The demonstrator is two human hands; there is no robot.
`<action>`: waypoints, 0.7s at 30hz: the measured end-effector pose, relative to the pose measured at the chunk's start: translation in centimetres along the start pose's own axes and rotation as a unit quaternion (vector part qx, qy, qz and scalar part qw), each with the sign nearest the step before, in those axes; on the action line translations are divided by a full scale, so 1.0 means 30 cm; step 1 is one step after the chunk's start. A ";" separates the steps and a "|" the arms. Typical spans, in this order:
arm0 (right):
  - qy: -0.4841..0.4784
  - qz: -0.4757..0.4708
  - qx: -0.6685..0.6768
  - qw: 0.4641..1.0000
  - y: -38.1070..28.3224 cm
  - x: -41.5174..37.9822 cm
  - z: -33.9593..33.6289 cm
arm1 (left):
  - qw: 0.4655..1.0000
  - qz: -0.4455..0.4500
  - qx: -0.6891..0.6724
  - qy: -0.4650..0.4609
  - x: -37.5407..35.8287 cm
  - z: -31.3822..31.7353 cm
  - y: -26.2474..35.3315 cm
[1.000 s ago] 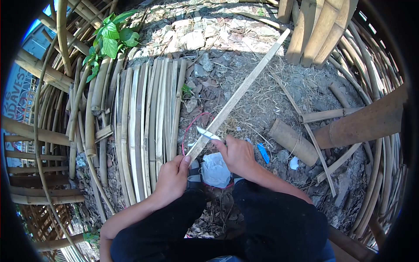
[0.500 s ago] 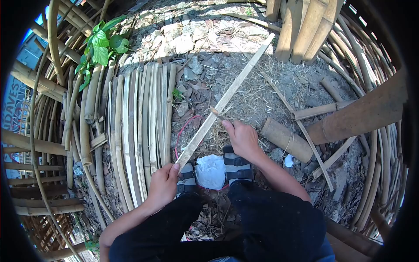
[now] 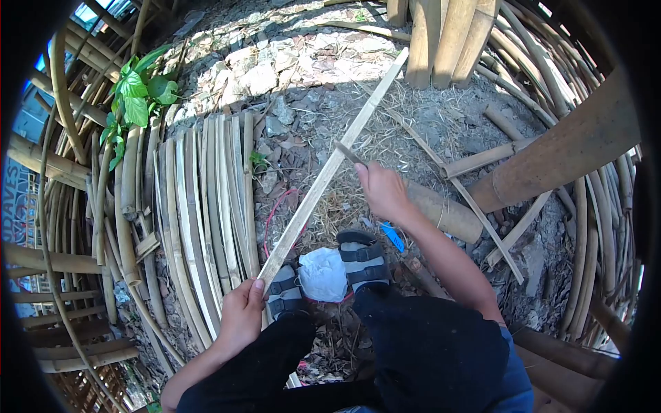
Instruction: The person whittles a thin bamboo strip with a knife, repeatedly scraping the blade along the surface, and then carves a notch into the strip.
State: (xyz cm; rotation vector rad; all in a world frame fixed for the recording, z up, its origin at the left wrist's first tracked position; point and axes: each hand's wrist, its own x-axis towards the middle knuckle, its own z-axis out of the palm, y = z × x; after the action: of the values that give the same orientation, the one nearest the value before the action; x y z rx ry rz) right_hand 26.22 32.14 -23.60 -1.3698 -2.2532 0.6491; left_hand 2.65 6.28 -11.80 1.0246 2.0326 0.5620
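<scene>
My left hand (image 3: 242,313) grips the lower end of a long flat bamboo strip (image 3: 320,186), which slants up and to the right. My right hand (image 3: 383,191) is closed around the handle of a knife (image 3: 350,154), whose blade lies across the strip above its middle. The knife's handle is mostly hidden in my fingers. Between my sandalled feet sits a crumpled white plastic bag (image 3: 323,275), with a pinkish-red cord (image 3: 270,219) curving beside it.
Split bamboo strips (image 3: 206,199) lie side by side at the left. A thick bamboo piece (image 3: 441,212) and a blue object (image 3: 393,236) lie right of my feet. A large pole (image 3: 558,162) slants in from the right. Leafy plant (image 3: 134,96) at upper left.
The knife has moved up along the strip with my right hand. A curled sliver at the blade is no longer visible. The blue object now shows. The whole view has shifted slightly.
</scene>
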 end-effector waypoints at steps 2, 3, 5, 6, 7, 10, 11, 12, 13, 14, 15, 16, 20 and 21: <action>0.039 0.064 -0.012 0.997 0.074 0.029 -0.039 | 0.999 -0.040 -0.015 -0.020 -0.006 -0.015 -0.005; 0.032 0.062 -0.001 0.998 0.080 0.024 -0.056 | 1.000 -0.021 -0.012 -0.017 -0.003 -0.017 -0.021; 0.016 0.030 0.030 0.999 0.058 -0.006 -0.059 | 0.999 -0.027 -0.014 -0.020 0.002 -0.024 -0.031; -0.019 0.020 0.056 0.998 0.001 -0.037 -0.062 | 0.999 -0.035 -0.018 -0.021 0.001 -0.022 -0.035; -0.055 0.011 0.083 0.995 -0.064 -0.074 -0.057 | 0.999 -0.037 -0.018 -0.021 0.000 -0.021 -0.029; -0.087 -0.054 0.117 0.988 -0.211 -0.194 0.000 | 0.998 -0.052 -0.012 -0.020 -0.004 -0.021 -0.013; -0.110 -0.076 0.112 0.985 -0.244 -0.226 0.017 | 0.999 -0.038 -0.010 -0.016 -0.003 -0.018 -0.027; -0.132 -0.099 0.107 0.980 -0.260 -0.238 0.026 | 1.000 -0.025 -0.008 -0.012 -0.002 -0.017 -0.039; -0.131 -0.099 0.108 0.981 -0.256 -0.234 0.035 | 1.000 -0.022 -0.005 -0.012 -0.003 -0.020 -0.045; -0.116 -0.118 0.103 0.981 -0.247 -0.230 0.051 | 1.000 -0.022 -0.004 -0.012 -0.004 -0.022 -0.044; -0.101 -0.137 0.097 0.981 -0.242 -0.224 0.059 | 1.000 -0.019 0.001 -0.009 -0.004 -0.022 -0.042; -0.100 -0.137 0.098 0.981 -0.240 -0.221 0.062 | 1.000 -0.015 0.006 -0.007 -0.004 -0.022 -0.040; -0.080 -0.143 0.055 0.985 -0.228 -0.207 0.068 | 1.000 -0.008 0.012 -0.002 -0.003 -0.019 -0.037; -0.072 -0.142 0.055 0.986 -0.226 -0.205 0.071 | 1.000 -0.007 0.008 0.001 -0.005 -0.019 -0.035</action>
State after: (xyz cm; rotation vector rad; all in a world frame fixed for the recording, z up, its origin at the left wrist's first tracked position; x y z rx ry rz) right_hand 22.87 23.50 -22.02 -0.9519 -2.4229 0.7805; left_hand 1.75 5.52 -12.10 1.0184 2.0481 0.5390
